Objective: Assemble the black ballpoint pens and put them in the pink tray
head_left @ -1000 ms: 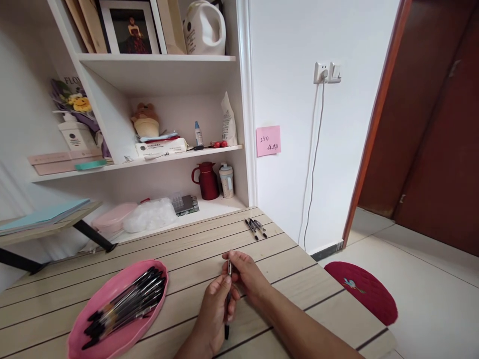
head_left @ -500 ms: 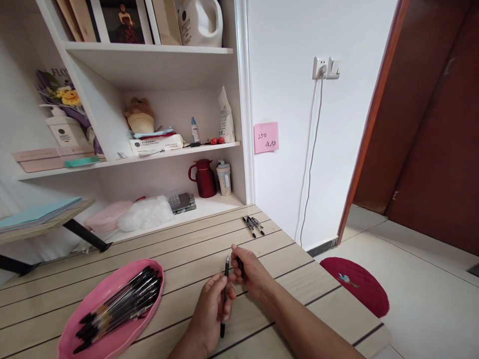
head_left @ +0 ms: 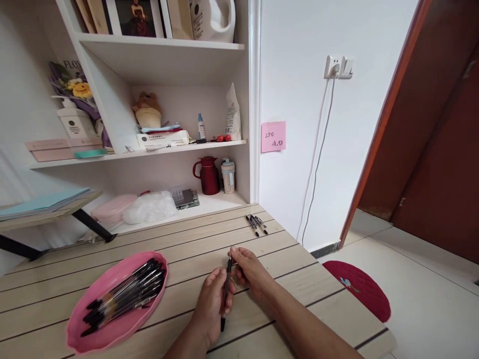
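A black pen [head_left: 227,289] stands tilted in my left hand [head_left: 214,304], its metal tip pointing up and away from me. The fingers of that hand are wrapped round the barrel, and the dark lower end sticks out below them. My right hand [head_left: 250,267] is closed, with thumb and forefinger pinched at the pen's tip. Its other fingers are curled in, and what lies inside them is hidden. To the left, a pink scalloped tray [head_left: 77,319] holds a pile of capped black pens [head_left: 130,294]. Farther back on the table lie several pens [head_left: 256,225] in a small group.
The slatted wooden table [head_left: 194,249] meets a white shelf unit [head_left: 160,44] at the back. On its lowest shelf stand a red jug [head_left: 209,175] and a tumbler [head_left: 228,177]. A small raised stand [head_left: 80,202] is at left. A red round stool [head_left: 357,289] sits past the right edge.
My right hand's fingertips have moved onto the pen's tip, which stood free before. A dark piece seen in my right hand earlier is now hidden. The view has shifted slightly.
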A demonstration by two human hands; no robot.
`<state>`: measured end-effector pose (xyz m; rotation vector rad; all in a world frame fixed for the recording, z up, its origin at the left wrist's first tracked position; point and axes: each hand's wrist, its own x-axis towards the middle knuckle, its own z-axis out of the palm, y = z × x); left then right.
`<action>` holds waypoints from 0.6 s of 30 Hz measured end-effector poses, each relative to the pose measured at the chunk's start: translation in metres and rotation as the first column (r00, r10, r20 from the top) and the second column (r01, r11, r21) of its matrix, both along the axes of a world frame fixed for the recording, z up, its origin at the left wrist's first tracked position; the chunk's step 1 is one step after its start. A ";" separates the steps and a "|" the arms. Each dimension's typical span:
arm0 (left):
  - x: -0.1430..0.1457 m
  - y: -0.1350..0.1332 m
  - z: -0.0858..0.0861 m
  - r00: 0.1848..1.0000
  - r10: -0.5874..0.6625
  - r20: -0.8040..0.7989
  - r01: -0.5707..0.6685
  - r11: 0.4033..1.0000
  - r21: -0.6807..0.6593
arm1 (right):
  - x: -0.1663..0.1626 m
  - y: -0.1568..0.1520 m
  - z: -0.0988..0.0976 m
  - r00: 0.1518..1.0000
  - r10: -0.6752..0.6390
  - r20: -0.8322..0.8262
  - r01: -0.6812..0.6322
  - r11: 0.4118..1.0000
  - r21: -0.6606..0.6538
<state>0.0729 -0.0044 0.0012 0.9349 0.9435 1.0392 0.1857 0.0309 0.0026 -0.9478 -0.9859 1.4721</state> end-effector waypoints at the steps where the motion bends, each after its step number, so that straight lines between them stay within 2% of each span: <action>1: 0.000 0.000 0.000 1.000 0.001 -0.009 -0.001 1.000 0.001 | 0.000 0.000 -0.001 1.000 -0.009 0.003 0.009 1.000 -0.003; 4: 0.000 0.000 -0.002 0.999 -0.003 -0.052 0.003 1.000 0.003 | 0.002 0.001 -0.002 1.000 -0.021 0.009 0.021 1.000 0.003; 7: 0.001 -0.001 -0.002 0.996 -0.021 -0.085 0.023 1.000 0.021 | 0.003 0.000 -0.001 0.998 0.027 -0.052 -0.027 1.000 0.000; 12: 0.000 -0.001 -0.002 0.996 -0.031 -0.080 0.033 0.999 0.025 | 0.002 0.000 -0.002 0.998 0.018 -0.059 -0.020 0.999 -0.039; 18: 0.000 0.001 -0.001 0.996 -0.047 -0.071 0.049 0.998 0.025 | 0.003 0.002 -0.003 0.996 0.027 -0.089 -0.029 0.999 -0.020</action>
